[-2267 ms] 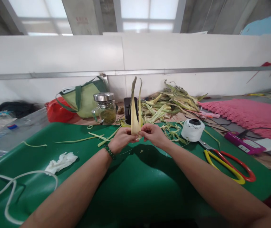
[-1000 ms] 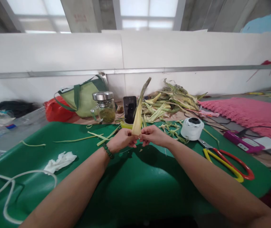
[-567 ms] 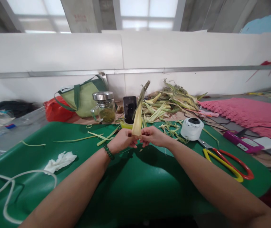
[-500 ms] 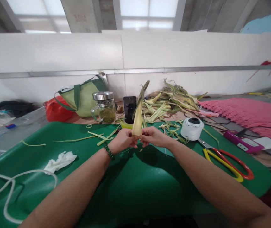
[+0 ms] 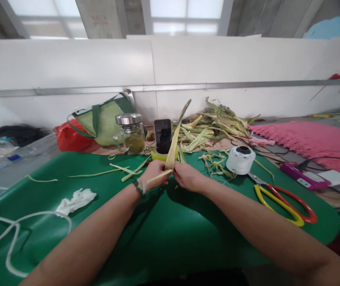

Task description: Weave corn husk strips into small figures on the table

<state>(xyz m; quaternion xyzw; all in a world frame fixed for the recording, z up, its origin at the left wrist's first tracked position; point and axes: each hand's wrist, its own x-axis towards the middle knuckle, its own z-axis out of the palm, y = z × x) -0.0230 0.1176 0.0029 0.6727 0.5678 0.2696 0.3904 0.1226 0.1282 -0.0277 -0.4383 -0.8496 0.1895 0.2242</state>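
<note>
1. A husk (image 5: 174, 145) is held above the green mat (image 5: 188, 238), near the middle of the view, its broad pale base low between the hands and its dark, narrow tip up, leaning right.
2. The left hand (image 5: 155, 174) has a narrow grip, thumb and fingers pinched on the base of the husk; a bead bracelet (image 5: 138, 188) circles that wrist.
3. The right hand (image 5: 186, 176) touches the same base just beside the left, its grip also closed on the husk; its fingertips are partly hidden.
4. A narrow pale strip (image 5: 158, 177) runs from the hands across the back of the left hand; its far end is blurred.
5. Just behind the hands, a phone (image 5: 163, 135) stands upright in a yellow holder (image 5: 159, 157), with a lidded glass jar (image 5: 134, 139) to its left.
6. To the right lie green scraps (image 5: 214, 162), a white spool (image 5: 240, 162) and scissors (image 5: 265, 185) with one red and one yellow handle; behind the scraps is a heap of husks (image 5: 223, 123).
7. To the left, a crumpled white tissue (image 5: 77, 201) lies near a looped white cord (image 5: 18, 225).
8. Farther out are a green bag (image 5: 109, 131) on the left and a pink cloth (image 5: 301, 139) on the right.
</note>
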